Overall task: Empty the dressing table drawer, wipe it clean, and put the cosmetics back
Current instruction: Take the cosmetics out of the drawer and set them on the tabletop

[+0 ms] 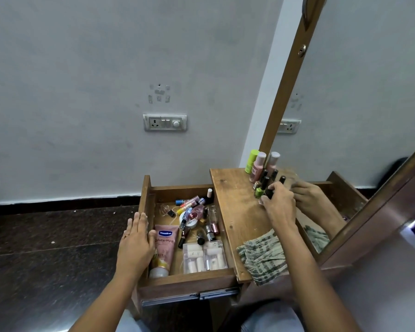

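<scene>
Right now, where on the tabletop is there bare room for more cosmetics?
Bare wood lies between the checked cloth and the bottle cluster, along the tabletop edge beside the drawer. The mirror corner is crowded, with the right hand there.

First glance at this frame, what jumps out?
The open drawer, pulled out left of the tabletop and crowded with cosmetics, a pink Vaseline tube along its left side. Next, the right hand grips a dark nail polish bottle among bottles by the mirror. The left hand rests on the drawer's left wall; a checked cloth overhangs the tabletop's near edge.
</scene>
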Tool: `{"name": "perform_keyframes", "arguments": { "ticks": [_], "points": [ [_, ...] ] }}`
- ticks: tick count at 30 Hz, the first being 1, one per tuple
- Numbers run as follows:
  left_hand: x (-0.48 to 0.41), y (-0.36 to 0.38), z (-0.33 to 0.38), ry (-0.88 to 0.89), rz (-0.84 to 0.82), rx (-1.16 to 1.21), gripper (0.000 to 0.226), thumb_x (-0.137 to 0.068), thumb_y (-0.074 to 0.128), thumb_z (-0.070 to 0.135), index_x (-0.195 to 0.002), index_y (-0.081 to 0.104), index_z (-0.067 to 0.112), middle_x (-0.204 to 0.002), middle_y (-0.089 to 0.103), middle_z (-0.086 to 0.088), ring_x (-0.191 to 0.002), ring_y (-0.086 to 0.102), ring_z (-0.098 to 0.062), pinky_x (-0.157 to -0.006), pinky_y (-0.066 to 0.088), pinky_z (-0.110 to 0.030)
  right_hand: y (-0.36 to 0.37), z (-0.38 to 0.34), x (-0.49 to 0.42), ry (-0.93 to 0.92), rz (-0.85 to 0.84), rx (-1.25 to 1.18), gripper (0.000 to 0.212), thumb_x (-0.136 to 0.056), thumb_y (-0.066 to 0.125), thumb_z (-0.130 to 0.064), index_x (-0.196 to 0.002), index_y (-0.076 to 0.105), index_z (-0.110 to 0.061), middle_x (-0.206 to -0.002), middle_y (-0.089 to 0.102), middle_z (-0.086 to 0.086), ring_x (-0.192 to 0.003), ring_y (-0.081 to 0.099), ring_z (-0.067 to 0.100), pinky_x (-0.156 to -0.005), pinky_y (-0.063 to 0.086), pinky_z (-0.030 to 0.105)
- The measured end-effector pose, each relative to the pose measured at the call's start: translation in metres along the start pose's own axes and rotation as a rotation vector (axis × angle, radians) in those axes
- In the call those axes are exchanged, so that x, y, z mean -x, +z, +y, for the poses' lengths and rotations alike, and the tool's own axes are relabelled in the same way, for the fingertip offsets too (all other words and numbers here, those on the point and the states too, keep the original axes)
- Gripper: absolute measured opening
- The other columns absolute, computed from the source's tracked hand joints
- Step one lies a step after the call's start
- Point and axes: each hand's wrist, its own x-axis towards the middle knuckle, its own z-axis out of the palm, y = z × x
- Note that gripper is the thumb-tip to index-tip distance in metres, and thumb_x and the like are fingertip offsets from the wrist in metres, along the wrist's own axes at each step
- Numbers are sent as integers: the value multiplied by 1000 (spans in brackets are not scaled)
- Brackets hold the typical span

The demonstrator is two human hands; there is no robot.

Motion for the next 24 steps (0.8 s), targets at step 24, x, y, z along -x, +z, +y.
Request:
{"name": "perform_keyframes", "arguments": {
  "ticks": [24],
  "points": [
    [1,-2,2,-18,1,-2,59,-102,35,39,-154,18,16,-161,14,-2,-149,8,-21,-119,18,-39,9,-1,-1,-19,14,222,13,-89,60,-10,-100,56,-5,-98,66,19,-91,64,37,-70,51,38]
  ]
}}
